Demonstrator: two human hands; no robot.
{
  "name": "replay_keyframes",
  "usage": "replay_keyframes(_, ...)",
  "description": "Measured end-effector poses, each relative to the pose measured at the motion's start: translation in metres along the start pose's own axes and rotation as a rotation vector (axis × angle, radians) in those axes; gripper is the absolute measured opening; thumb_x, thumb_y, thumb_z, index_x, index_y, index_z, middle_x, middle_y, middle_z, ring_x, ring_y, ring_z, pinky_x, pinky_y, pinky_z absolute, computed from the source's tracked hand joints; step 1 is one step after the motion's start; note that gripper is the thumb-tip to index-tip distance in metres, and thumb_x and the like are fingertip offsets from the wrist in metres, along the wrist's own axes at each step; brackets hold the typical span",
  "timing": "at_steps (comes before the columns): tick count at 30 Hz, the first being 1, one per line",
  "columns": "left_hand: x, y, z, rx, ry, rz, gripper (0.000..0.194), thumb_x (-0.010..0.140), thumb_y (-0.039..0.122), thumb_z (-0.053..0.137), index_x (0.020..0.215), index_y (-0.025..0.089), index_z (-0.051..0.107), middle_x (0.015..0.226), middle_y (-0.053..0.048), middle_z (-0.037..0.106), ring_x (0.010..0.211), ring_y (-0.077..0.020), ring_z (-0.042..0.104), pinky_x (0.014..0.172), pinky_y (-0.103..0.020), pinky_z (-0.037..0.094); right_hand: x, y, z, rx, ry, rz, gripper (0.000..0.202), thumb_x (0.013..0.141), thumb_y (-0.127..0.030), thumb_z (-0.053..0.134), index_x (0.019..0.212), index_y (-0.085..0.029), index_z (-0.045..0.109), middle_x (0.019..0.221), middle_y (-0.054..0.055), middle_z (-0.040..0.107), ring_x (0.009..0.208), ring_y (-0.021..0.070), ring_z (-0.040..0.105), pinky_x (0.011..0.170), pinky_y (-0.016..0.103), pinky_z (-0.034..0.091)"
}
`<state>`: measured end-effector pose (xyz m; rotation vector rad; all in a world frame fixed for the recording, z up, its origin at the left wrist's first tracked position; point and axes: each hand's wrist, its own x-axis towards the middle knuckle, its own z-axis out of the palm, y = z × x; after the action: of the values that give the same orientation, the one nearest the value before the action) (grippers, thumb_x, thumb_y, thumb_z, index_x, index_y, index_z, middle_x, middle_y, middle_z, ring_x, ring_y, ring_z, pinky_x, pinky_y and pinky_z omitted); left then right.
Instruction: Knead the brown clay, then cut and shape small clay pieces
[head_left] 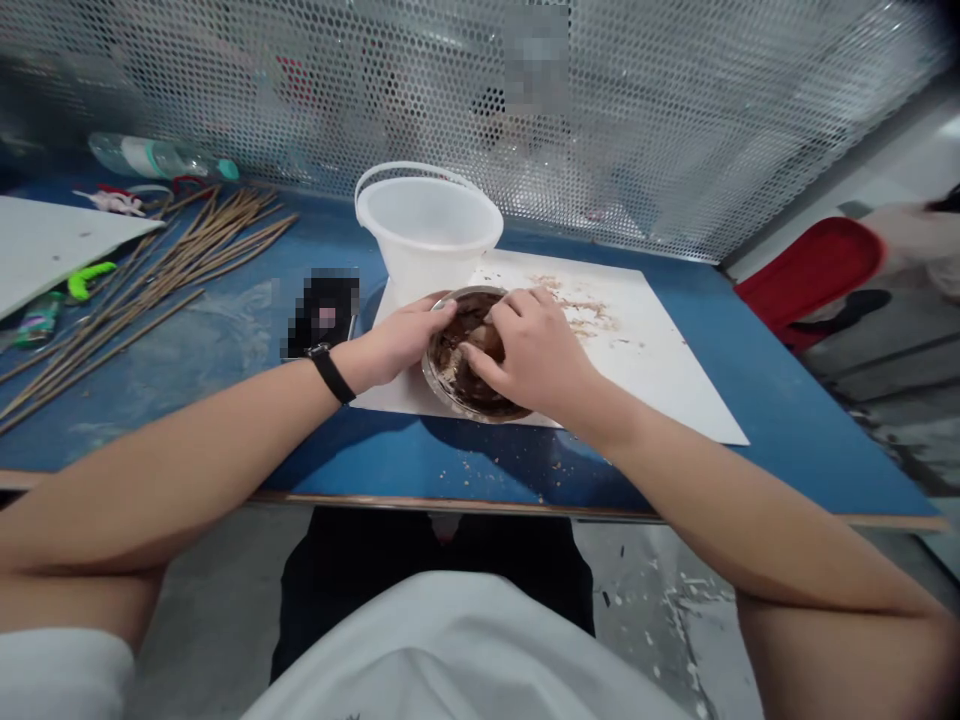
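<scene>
A round metal bowl (pixel 442 392) is tilted towards me over the front of the white board, with a brown, dough-like mixture (pixel 474 385) inside. My left hand (pixel 409 338) grips the bowl's left rim, thumb on top and fingers behind it. Inside the bowl, my right hand (pixel 536 345) curls its thumb and fingers around part of the mixture. The ends of some right fingers are hidden in the bowl. Paler crumbs cling to the bowl's inner left side.
Behind the bowl stands a white bucket (pixel 431 225). Brown crumbs litter the white board (pixel 660 370). Leftward lie a black phone (pixel 322 310), several thin brown sticks (pixel 187 250) and a plastic bottle (pixel 161 157). A perforated metal screen (pixel 637 140) closes off the blue table's (pixel 247 420) back.
</scene>
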<state>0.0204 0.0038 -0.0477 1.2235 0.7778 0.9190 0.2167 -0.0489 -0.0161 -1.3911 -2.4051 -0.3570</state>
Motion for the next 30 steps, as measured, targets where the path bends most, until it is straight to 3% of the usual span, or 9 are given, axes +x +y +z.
replay_keyframes(3,0.0,0.003,0.001,-0.046,0.038,-0.037,0.029,0.107,0.033,0.063,0.131,0.02,0.069,0.136,-0.012,0.078,0.122,-0.0265,0.075,0.107,-0.038,0.057,-0.008,-0.006,-0.006,0.076,-0.011,-0.102,0.018,0.099,-0.034,0.063,0.103,-0.018,0.069,0.106,0.018,0.066,0.104,0.0361,0.057,0.1,0.05,0.05)
replay_keyframes(5,0.0,0.005,0.002,-0.07,0.04,-0.047,0.027,0.108,0.035,0.062,0.13,0.021,0.069,0.133,-0.012,0.078,0.117,-0.0248,0.076,0.105,-0.037,0.058,-0.011,-0.01,-0.005,0.086,-0.014,-0.168,0.025,0.102,-0.038,0.059,0.11,-0.017,0.069,0.112,0.019,0.065,0.108,0.0364,0.055,0.104,0.051,0.048)
replay_keyframes(9,0.001,0.003,0.003,-0.135,0.033,-0.061,0.023,0.11,0.037,0.059,0.124,0.021,0.069,0.124,-0.01,0.078,0.111,-0.0227,0.075,0.105,-0.037,0.057,-0.007,-0.015,0.006,0.036,-0.069,-0.122,0.044,0.107,-0.053,0.052,0.122,-0.015,0.067,0.129,0.023,0.061,0.119,0.0408,0.051,0.111,0.056,0.043)
replay_keyframes(13,0.004,-0.001,0.0,-0.119,0.047,-0.074,0.02,0.107,0.04,0.064,0.115,0.023,0.07,0.111,-0.007,0.077,0.108,-0.0235,0.073,0.102,-0.036,0.058,0.014,-0.008,0.019,0.054,-0.154,-0.099,0.04,0.108,-0.045,0.045,0.124,-0.014,0.064,0.127,0.022,0.061,0.118,0.0394,0.051,0.113,0.055,0.042)
replay_keyframes(18,0.002,0.001,-0.002,-0.097,-0.02,-0.061,0.028,0.11,0.042,0.06,0.129,0.025,0.07,0.127,-0.009,0.078,0.12,-0.0264,0.073,0.1,-0.038,0.059,0.034,0.0,0.028,0.035,-0.099,0.022,0.044,0.11,-0.041,0.037,0.13,-0.011,0.062,0.127,0.026,0.064,0.119,0.0415,0.052,0.113,0.057,0.042)
replay_keyframes(22,0.003,0.0,-0.004,-0.084,-0.098,-0.009,0.038,0.11,0.043,0.063,0.14,0.02,0.067,0.138,-0.013,0.076,0.124,-0.0268,0.073,0.105,-0.039,0.058,0.026,0.011,0.02,0.196,-0.027,-0.001,0.043,0.112,-0.048,0.036,0.108,-0.017,0.065,0.115,0.022,0.066,0.112,0.0376,0.057,0.108,0.054,0.047)
replay_keyframes(26,0.003,0.004,-0.009,0.098,-0.102,-0.034,0.046,0.096,0.037,0.08,0.137,0.017,0.073,0.135,-0.014,0.079,0.12,-0.0294,0.075,0.106,-0.042,0.056,0.011,0.04,0.005,0.444,-0.01,-0.104,0.03,0.106,-0.05,0.051,0.098,-0.023,0.061,0.106,0.014,0.066,0.1,0.0298,0.061,0.094,0.046,0.051)
replay_keyframes(30,0.002,0.016,-0.016,0.524,0.034,-0.029,0.045,0.093,0.044,0.083,0.126,0.014,0.08,0.117,-0.014,0.083,0.099,-0.0262,0.073,0.09,-0.039,0.056,0.0,0.066,0.001,0.559,0.107,-0.016,0.013,0.094,-0.036,0.067,0.091,-0.024,0.062,0.092,0.007,0.068,0.084,0.0236,0.06,0.08,0.042,0.048)
